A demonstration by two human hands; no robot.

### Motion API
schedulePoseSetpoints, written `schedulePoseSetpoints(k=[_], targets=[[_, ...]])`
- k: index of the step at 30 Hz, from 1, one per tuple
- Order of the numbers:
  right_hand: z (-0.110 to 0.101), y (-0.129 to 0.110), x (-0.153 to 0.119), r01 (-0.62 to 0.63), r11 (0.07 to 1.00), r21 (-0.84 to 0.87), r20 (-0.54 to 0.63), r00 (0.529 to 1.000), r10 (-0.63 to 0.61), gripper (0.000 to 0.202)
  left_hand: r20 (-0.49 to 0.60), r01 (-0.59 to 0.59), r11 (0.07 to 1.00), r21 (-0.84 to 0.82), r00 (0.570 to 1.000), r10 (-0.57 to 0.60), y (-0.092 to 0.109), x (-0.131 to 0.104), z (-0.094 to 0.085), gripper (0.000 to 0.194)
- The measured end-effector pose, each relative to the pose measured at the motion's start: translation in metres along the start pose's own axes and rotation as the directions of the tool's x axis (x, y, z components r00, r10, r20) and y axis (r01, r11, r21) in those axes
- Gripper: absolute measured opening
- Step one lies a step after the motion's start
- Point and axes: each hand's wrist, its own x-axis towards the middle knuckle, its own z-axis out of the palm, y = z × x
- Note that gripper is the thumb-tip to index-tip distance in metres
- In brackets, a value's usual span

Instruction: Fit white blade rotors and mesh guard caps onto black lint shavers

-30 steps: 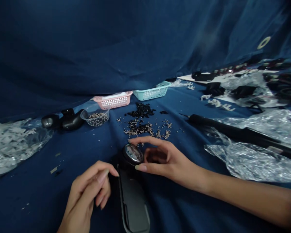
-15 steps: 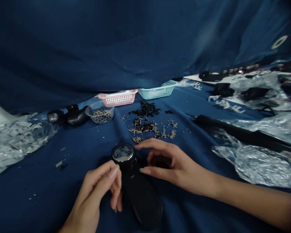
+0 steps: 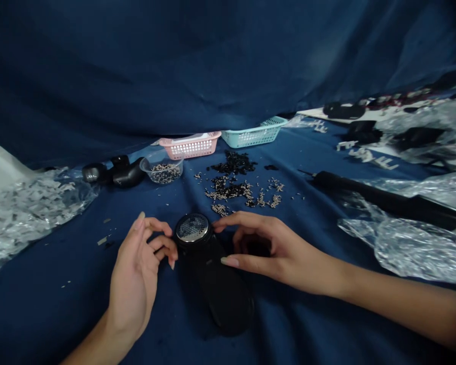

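A black fabric shaver (image 3: 222,289) lies on the blue cloth, its round head (image 3: 192,227) with a silver perforated guard turned up and away from me. My left hand (image 3: 139,271) is left of the head, fingers apart and curled loosely, with nothing in it. From the right, my right hand (image 3: 273,251) reaches over with index finger and thumb spread apart. Its index fingertip is at the rim of the head and the thumb tip at the body's edge, without wrapping round the shaver. The other right fingers are curled in shadow.
Beyond the shaver lie heaps of small screws (image 3: 228,190) and black parts (image 3: 235,162). A clear bowl (image 3: 162,170) holds more screws, near pink (image 3: 190,147) and teal baskets (image 3: 254,136). A black electric screwdriver (image 3: 380,195) and plastic bags (image 3: 414,248) lie right; a bag of grey pieces (image 3: 34,213) lies left.
My left hand has moved left, away from the shaver, and its pinched fingers have spread. My right hand keeps its place at the shaver. The view has shifted slightly.
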Motion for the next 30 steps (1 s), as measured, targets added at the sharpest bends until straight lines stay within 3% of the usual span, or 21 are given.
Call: schedulePoseSetpoints(k=[6, 9, 13, 15, 19, 25, 30], targets=[[0.002, 0.0, -0.004, 0.003, 1.0, 0.011, -0.013, 1.0, -0.003, 0.06, 0.022, 0.035, 0.997, 0.065, 0.999, -0.036, -0.002, 0.001, -0.004, 0.044], [0.002, 0.001, -0.004, 0.032, 0.999, 0.021, -0.008, 0.999, -0.032, 0.065, 0.14, 0.038, 0.978, 0.206, 0.988, -0.068, -0.006, 0.0, -0.005, 0.051], [0.002, 0.001, -0.004, 0.071, 0.997, 0.025, -0.014, 0.997, -0.07, 0.061, 0.28, -0.015, 0.901, 0.433, 0.953, -0.118, -0.011, 0.0, -0.003, 0.073], [0.001, 0.0, -0.004, 0.081, 0.996, 0.037, -0.011, 0.997, -0.081, 0.059, 0.289, -0.035, 0.893, 0.448, 0.951, -0.107, -0.011, 0.001, -0.003, 0.067], [0.0, -0.001, -0.005, 0.086, 0.995, 0.051, 0.01, 0.996, -0.087, 0.054, 0.28, -0.071, 0.897, 0.436, 0.958, -0.06, -0.008, 0.0, -0.001, 0.049], [0.002, -0.004, -0.006, 0.102, 0.987, 0.124, 0.027, 0.994, -0.106, 0.063, 0.185, -0.184, 0.896, 0.404, 0.976, 0.116, -0.01, -0.011, -0.001, 0.056], [0.001, -0.005, -0.007, 0.093, 0.988, 0.124, 0.074, 0.992, -0.102, 0.08, 0.15, -0.298, 0.894, 0.335, 0.954, 0.261, -0.007, -0.019, -0.002, 0.06]])
